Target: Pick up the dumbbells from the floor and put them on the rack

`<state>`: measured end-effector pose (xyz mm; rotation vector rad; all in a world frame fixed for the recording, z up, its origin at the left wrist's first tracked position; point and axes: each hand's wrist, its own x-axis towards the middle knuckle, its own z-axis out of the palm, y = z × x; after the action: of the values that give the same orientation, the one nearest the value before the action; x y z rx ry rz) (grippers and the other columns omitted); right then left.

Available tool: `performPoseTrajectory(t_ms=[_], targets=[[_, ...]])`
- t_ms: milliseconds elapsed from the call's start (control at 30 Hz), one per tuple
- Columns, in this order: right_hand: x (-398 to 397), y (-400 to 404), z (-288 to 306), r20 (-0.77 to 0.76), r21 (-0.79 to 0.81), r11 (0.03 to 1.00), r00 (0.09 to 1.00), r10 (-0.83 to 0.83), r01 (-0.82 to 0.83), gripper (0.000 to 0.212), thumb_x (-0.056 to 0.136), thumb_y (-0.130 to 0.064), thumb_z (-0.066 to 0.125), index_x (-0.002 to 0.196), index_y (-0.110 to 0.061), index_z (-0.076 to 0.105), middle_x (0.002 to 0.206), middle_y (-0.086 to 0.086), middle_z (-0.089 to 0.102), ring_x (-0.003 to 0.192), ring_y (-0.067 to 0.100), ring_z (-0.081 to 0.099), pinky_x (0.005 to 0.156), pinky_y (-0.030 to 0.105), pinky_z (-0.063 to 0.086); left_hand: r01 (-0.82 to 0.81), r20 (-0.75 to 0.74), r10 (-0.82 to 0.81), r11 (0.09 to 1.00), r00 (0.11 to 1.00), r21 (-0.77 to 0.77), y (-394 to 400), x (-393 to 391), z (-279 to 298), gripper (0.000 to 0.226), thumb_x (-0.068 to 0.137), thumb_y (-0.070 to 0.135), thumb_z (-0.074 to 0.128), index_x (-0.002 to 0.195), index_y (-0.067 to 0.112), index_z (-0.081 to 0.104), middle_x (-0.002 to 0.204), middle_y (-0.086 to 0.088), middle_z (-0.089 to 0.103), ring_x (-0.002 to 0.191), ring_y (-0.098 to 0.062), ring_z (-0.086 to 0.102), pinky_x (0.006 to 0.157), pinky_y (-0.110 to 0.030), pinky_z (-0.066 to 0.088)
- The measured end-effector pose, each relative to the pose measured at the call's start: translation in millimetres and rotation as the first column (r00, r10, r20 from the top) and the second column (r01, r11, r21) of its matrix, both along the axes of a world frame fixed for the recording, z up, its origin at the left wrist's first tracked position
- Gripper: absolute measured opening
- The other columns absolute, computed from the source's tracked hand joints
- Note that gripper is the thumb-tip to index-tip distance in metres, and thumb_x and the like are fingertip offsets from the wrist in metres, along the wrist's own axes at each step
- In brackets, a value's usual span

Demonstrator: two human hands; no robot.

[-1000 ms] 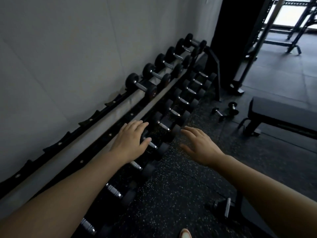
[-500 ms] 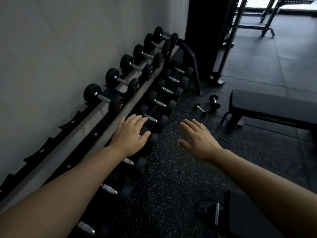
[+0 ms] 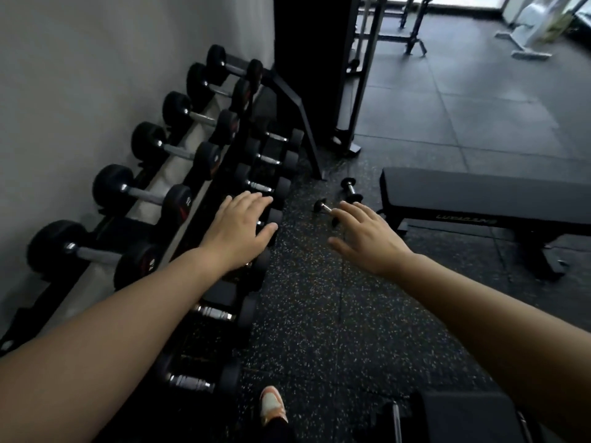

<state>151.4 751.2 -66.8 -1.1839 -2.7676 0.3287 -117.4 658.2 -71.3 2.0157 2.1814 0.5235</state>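
Two small black dumbbells lie on the speckled floor ahead: one just beyond my right fingertips, the other a little farther, beside the bench. A two-tier dumbbell rack runs along the left wall, with several black dumbbells on each tier. My left hand is open, palm down, over the lower tier's dumbbells. My right hand is open too, fingers spread, stretched toward the nearer floor dumbbell and holding nothing.
A flat black bench stands to the right of the floor dumbbells. A black column and machine frame rise behind the rack's end. Another bench corner sits at bottom right. My shoe shows at the bottom.
The view has advanced along the rack toward the floor dumbbells. Both hands stay open and outstretched; my right fingertips are now close to the nearer small dumbbell.
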Motion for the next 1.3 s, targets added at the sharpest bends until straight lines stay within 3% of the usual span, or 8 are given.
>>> performPoseTrajectory(t_ms=[500, 967, 1300], targets=[[-18, 204, -64, 0.08, -0.112, 0.981, 0.985, -0.151, 0.159, 0.07, 0.095, -0.055, 0.049, 0.15, -0.015, 0.035, 0.16, 0.011, 0.032, 0.146, 0.035, 0.024, 0.118, 0.046, 0.021, 0.165, 0.079, -0.154, 0.971, 0.985, -0.17, 239, -22, -79, 0.061, 0.096, 0.049, 0.046, 0.15, 0.022, 0.035, 0.158, -0.007, 0.034, 0.148, -0.023, 0.02, 0.122, -0.045, 0.006], [-12, 451, -103, 0.138, -0.236, 0.97, 0.99, -0.022, 0.054, 0.068, 0.096, -0.053, 0.048, 0.152, -0.017, 0.033, 0.16, 0.011, 0.031, 0.147, 0.033, 0.023, 0.119, 0.044, 0.02, 0.062, 0.114, -0.03, 0.956, 0.993, -0.288, 470, -8, -111, 0.061, 0.096, 0.047, 0.046, 0.149, 0.02, 0.037, 0.157, -0.007, 0.038, 0.147, -0.023, 0.025, 0.121, -0.047, 0.011], [-45, 600, -202, 0.233, -0.388, 0.912, 0.971, -0.046, 0.136, 0.058, 0.097, -0.039, 0.053, 0.149, -0.017, 0.038, 0.158, 0.01, 0.036, 0.142, 0.03, 0.032, 0.114, 0.039, 0.027, 0.034, 0.23, 0.087, 0.878, 0.969, -0.478, 619, -24, -226, 0.061, 0.095, 0.044, 0.052, 0.148, 0.018, 0.037, 0.156, -0.009, 0.038, 0.144, -0.025, 0.03, 0.117, -0.046, 0.025]])
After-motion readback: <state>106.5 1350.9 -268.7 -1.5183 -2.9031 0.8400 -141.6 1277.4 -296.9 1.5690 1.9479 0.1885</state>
